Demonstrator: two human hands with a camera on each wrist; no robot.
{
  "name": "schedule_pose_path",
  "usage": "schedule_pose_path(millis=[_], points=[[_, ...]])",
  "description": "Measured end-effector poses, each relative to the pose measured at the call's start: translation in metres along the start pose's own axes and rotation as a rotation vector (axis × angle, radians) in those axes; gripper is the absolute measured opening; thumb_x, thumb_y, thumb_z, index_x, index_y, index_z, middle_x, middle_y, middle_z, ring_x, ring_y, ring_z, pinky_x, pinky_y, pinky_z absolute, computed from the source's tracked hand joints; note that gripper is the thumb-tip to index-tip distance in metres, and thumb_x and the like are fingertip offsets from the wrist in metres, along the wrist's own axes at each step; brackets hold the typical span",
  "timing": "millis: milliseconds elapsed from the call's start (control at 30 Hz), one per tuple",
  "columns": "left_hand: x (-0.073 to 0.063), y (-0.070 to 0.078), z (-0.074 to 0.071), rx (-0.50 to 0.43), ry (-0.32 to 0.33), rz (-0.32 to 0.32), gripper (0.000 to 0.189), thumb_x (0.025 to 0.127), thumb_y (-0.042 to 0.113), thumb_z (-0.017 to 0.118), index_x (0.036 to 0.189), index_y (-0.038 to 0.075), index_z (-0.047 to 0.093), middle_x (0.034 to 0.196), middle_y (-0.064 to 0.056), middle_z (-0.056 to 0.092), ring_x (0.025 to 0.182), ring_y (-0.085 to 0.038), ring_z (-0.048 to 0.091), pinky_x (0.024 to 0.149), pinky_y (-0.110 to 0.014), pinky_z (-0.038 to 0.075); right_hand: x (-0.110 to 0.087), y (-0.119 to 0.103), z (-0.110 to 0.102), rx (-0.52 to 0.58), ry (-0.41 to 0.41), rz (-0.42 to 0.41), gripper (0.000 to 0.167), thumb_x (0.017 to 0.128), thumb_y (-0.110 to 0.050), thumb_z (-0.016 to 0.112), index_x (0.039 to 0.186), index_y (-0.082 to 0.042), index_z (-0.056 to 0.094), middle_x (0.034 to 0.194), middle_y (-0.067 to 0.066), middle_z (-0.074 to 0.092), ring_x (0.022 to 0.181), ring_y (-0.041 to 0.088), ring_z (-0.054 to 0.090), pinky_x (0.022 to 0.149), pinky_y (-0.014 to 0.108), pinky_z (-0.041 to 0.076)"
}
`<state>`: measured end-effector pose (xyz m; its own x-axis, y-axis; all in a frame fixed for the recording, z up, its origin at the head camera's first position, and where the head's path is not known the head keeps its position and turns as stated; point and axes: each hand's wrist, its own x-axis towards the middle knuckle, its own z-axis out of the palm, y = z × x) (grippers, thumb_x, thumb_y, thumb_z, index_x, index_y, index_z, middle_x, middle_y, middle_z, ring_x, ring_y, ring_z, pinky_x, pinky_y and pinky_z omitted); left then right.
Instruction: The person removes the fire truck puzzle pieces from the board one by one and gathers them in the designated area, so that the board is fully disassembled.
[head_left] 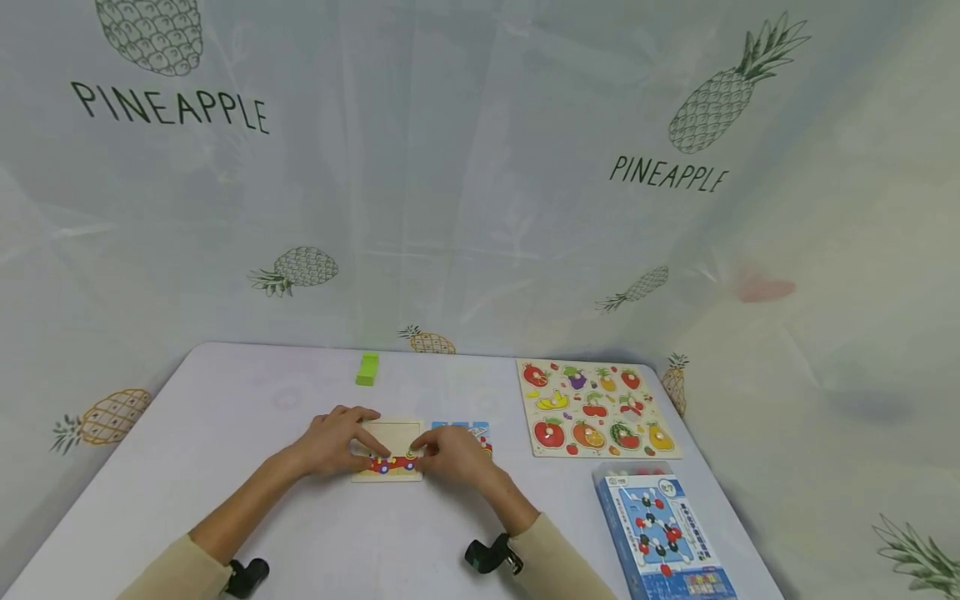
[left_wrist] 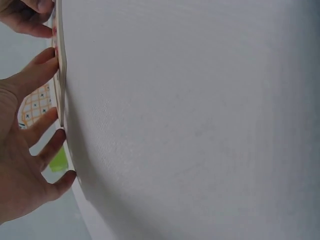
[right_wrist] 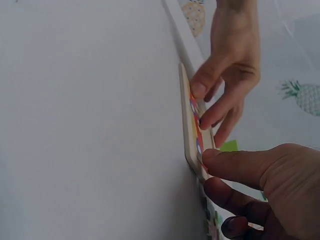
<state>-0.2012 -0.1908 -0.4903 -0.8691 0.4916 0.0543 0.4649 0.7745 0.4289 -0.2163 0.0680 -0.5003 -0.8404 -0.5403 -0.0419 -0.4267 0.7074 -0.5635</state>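
Note:
A small wooden puzzle board [head_left: 387, 477] lies on the table, its lower part filled by a red vehicle picture [head_left: 393, 465] with blue wheels; bare wood shows above. My left hand [head_left: 330, 442] is at its left side, thumb and index finger spread, with their tips on the picture's left end. In the left wrist view the other fingers of the left hand [left_wrist: 25, 150] reach out past the board edge. My right hand [head_left: 456, 454] pinches the board's right end. In the right wrist view the thumb [right_wrist: 212, 159] lies on top and the index finger is at the edge, other fingers curled.
Partly behind my right hand is a blue picture puzzle [head_left: 472, 429]. A lime green block [head_left: 367, 369] stands at the table's back. On the right lie a fruit puzzle board [head_left: 570, 417] and, nearer, a blue molecule-set box [head_left: 630, 533]. A pineapple-print curtain [head_left: 450, 167] hangs behind the table.

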Motion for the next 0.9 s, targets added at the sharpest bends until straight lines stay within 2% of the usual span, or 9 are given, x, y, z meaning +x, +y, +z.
schedule_pose_path(millis=[267, 500, 900], points=[[0.0008, -0.0024, 0.0003, -0.024, -0.005, 0.0, 0.026, 0.081, 0.023, 0.082, 0.096, 0.043, 0.08, 0.142, -0.011, 0.055, 0.128, -0.042, 0.045, 0.092, -0.074, 0.032, 0.0016, -0.0074, 0.0037, -0.04, 0.009, -0.032, 0.021, 0.087, -0.022, 0.078, 0.107, -0.015, 0.078, 0.074, -0.013, 0.058, 0.065, 0.001, 0.049, 0.058, 0.019, 0.041], [0.0024, -0.0039, 0.0027, -0.029, -0.034, -0.038, 0.022, 0.081, 0.026, 0.082, 0.093, 0.044, 0.08, 0.144, -0.008, 0.054, 0.133, -0.04, 0.043, 0.096, -0.073, 0.03, 0.0017, -0.0104, 0.0041, -0.018, 0.024, -0.015, 0.015, 0.089, -0.02, 0.076, 0.102, -0.013, 0.077, 0.072, -0.013, 0.057, 0.063, 0.002, 0.049, 0.057, 0.02, 0.041], [0.0023, -0.0035, 0.0016, -0.013, -0.046, -0.05, 0.015, 0.082, 0.03, 0.083, 0.089, 0.044, 0.08, 0.144, -0.007, 0.054, 0.134, -0.038, 0.042, 0.097, -0.071, 0.031, 0.0029, -0.0101, 0.0057, 0.027, 0.074, -0.039, 0.009, 0.088, -0.016, 0.076, 0.096, -0.012, 0.075, 0.072, -0.011, 0.056, 0.063, 0.001, 0.048, 0.056, 0.02, 0.04]])
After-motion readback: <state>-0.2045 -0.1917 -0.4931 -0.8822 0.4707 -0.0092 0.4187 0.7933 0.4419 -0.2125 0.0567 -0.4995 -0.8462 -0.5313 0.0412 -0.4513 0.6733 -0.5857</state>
